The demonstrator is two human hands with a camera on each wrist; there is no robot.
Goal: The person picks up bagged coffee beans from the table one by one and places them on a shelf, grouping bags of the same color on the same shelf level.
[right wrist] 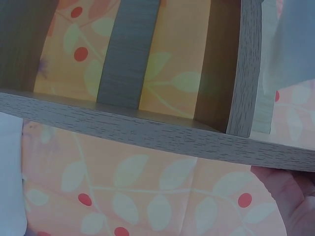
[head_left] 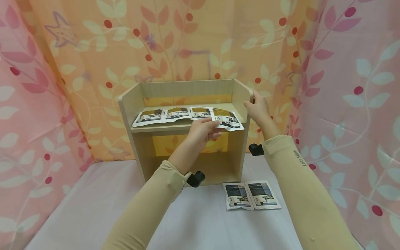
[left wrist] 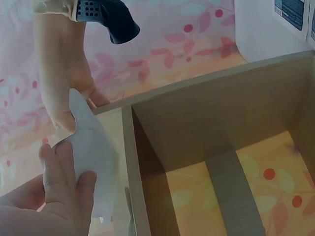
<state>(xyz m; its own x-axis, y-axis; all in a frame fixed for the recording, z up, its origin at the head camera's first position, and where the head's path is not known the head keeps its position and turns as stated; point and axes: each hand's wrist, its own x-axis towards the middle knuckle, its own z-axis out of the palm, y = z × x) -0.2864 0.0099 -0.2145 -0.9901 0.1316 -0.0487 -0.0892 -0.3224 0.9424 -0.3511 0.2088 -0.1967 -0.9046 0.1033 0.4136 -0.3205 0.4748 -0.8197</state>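
My left hand [head_left: 203, 133] pinches the near left edge of a flat printed pouch [head_left: 229, 119] at the right end of the upper shelf; the pouch juts past the shelf's front. In the left wrist view, the fingers lie along the pouch's pale back [left wrist: 93, 147]. My right hand [head_left: 259, 108] grips the front edge of the right side panel of the small wooden shelf unit [head_left: 184, 86]. In the right wrist view, this hand [right wrist: 290, 196] is partly cut off beside the panel. Several similar pouches [head_left: 150, 116] lie in a row to the left.
Two more pouches [head_left: 264, 194] lie side by side on the white-covered table [head_left: 193, 222], in front of the unit's right foot. Below the upper shelf is an open lower compartment [head_left: 206, 161]. Patterned curtains [head_left: 187, 41] stand behind and on both sides.
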